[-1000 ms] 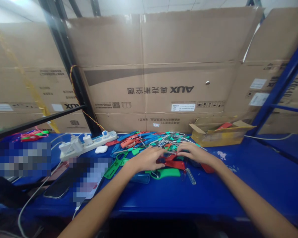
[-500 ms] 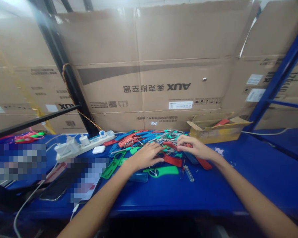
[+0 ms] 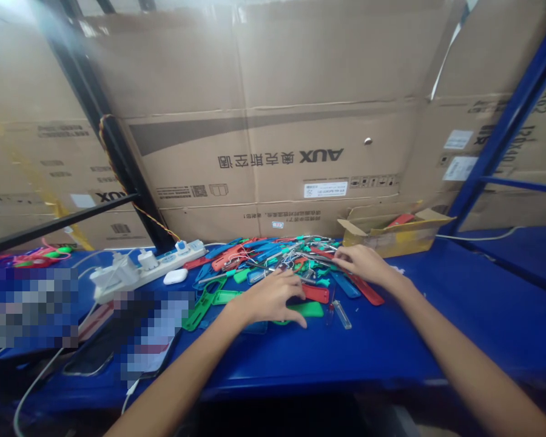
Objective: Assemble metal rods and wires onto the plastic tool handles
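The left hand (image 3: 273,295) is low over the near edge of the pile, its thumb spread wide from curled fingers, with nothing seen between them; what lies under the palm is hidden. A green plastic handle piece (image 3: 308,309) shows beside the thumb, and a red plastic casing (image 3: 316,294) just beyond the fingers. The right hand (image 3: 361,264) has its fingertips bunched at the pile's right side, by metal rods; whether they pinch one cannot be told. Below it lie a blue plastic casing (image 3: 346,284) and a long red plastic piece (image 3: 368,291). The heap of rods, wires and casings (image 3: 295,252) spreads behind both hands. Since the parts lie tangled, a fingertip grip on one rigid end, drawn out slowly along its length, should disturb neighbours least; pulling on thin wires could snag them. A light left palm could steady the near casings. A clear plastic tube (image 3: 343,315) lies nearer on the blue tabletop (image 3: 391,346); an open cardboard box (image 3: 391,243) stands behind right.
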A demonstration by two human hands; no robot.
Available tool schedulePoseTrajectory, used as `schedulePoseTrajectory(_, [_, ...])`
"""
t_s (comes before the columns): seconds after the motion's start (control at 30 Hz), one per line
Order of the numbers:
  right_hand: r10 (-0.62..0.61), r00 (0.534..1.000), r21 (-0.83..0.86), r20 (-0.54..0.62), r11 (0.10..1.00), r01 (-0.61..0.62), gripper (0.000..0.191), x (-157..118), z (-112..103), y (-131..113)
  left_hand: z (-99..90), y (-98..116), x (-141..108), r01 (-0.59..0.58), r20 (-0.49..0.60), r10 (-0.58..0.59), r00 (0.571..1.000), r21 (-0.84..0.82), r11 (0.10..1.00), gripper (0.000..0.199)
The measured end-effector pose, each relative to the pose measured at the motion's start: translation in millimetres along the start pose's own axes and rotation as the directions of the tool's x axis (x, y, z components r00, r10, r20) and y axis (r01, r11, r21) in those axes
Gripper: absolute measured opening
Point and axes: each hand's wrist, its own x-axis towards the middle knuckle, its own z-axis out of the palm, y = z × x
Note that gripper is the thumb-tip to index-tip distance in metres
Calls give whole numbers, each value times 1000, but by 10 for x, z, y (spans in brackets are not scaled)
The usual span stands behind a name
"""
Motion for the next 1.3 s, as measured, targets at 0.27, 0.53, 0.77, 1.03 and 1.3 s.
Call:
schedulePoseTrajectory(0.27, [58,993,-87,101,995,-49,28,-9,-42,14,3,52,14,45,37,-46,998,38,998,17])
schedulePoseTrajectory(0.53, [222,922,-69,318,975,-211,56,-116,-179,394,0,36,25,83,-10,-83,997,59,995,16])
schedulePoseTrajectory(0.77, [161,907,27,389,982,-185,63,-132,-123,370,37,-11,1,53,-5,-53,999,39,998,26])
schedulePoseTrajectory(1.03, [98,943,49,317,992,-120,60,-98,-95,437,92,-34,-5,43,0,-43,999,32,999,31])
schedulePoseTrajectory(1.3, [120,980,-9,160,993,-121,46,-71,-118,464,101,-47,-12,45,-14,-45,999,34,998,26])
